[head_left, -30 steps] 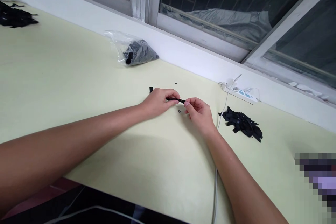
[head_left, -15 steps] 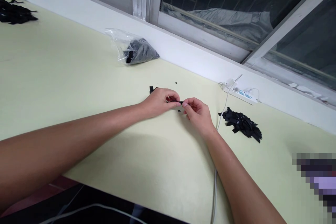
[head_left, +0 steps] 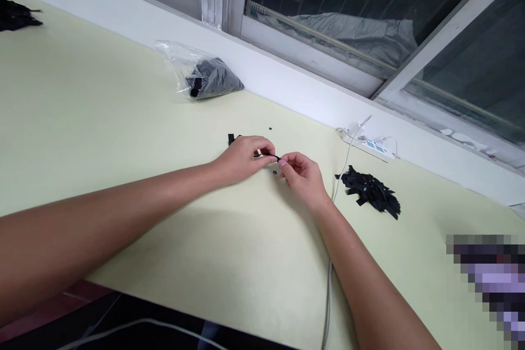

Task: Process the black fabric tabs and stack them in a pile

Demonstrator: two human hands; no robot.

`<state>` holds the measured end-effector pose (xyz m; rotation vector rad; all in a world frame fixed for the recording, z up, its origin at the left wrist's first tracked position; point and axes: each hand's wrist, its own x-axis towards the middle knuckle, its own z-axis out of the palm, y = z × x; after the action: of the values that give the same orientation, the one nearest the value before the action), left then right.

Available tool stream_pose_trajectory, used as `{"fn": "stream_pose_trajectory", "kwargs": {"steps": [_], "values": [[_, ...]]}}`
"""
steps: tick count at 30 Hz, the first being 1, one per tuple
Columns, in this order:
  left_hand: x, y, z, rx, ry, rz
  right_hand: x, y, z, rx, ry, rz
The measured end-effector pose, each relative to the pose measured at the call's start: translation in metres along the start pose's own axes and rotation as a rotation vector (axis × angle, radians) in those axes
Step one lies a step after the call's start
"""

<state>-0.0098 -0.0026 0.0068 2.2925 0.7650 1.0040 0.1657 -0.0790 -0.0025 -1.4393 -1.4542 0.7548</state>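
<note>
Between my two hands runs a thin black strip (head_left: 268,155), most of it covered by fingers. My left hand (head_left: 245,157) is closed, pinching it between thumb and fingertips. The right thumb and index finger grip the other end, so my right hand (head_left: 301,175) is closed as well. On the table close below the fingertips lies a small dark round piece (head_left: 274,172), and another small dark dot (head_left: 270,128) is farther back. More black strip pieces (head_left: 231,139) show partly behind my left hand.
A heap of black strips (head_left: 371,191) lies to the right, beside a white cable (head_left: 329,295). A white power strip (head_left: 369,145) rests by the wall. A clear bag with dark contents (head_left: 213,79) lies at the back; another black pile (head_left: 18,15) is far left.
The whole view has shifted slightly, so everything sits a little farther left. Both hands keep their pinch on the black strip, which shows slightly more between the fingertips.
</note>
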Motion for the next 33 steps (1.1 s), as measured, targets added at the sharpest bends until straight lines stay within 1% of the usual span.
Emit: {"fn": "stream_pose_trajectory", "kwargs": {"steps": [3, 6, 14, 17, 20, 25, 29, 33], "values": [[0.001, -0.002, 0.001, -0.038, 0.028, -0.007, -0.001, 0.0, 0.0, -0.056, 0.013, -0.03], [0.0, -0.003, 0.001, -0.049, 0.036, -0.047, -0.002, 0.0, -0.001, -0.102, 0.017, -0.054], [-0.001, 0.001, 0.0, -0.047, 0.061, -0.076, -0.002, 0.002, 0.001, -0.136, 0.026, -0.071], [0.0, 0.001, -0.002, -0.043, 0.075, -0.054, -0.002, 0.005, 0.0, -0.285, 0.003, -0.127], [0.0, 0.0, -0.002, -0.024, 0.08, -0.032, -0.003, 0.004, -0.003, -0.469, -0.062, -0.163], [0.0, -0.003, -0.001, 0.01, 0.07, -0.012, -0.003, -0.003, -0.006, -0.571, -0.119, -0.143], [0.001, -0.006, -0.001, 0.029, 0.063, -0.001, -0.002, -0.006, -0.008, -0.657, -0.134, -0.088], [0.002, -0.008, -0.002, 0.048, 0.045, 0.005, -0.001, -0.006, -0.008, -0.688, -0.143, -0.026]]}}
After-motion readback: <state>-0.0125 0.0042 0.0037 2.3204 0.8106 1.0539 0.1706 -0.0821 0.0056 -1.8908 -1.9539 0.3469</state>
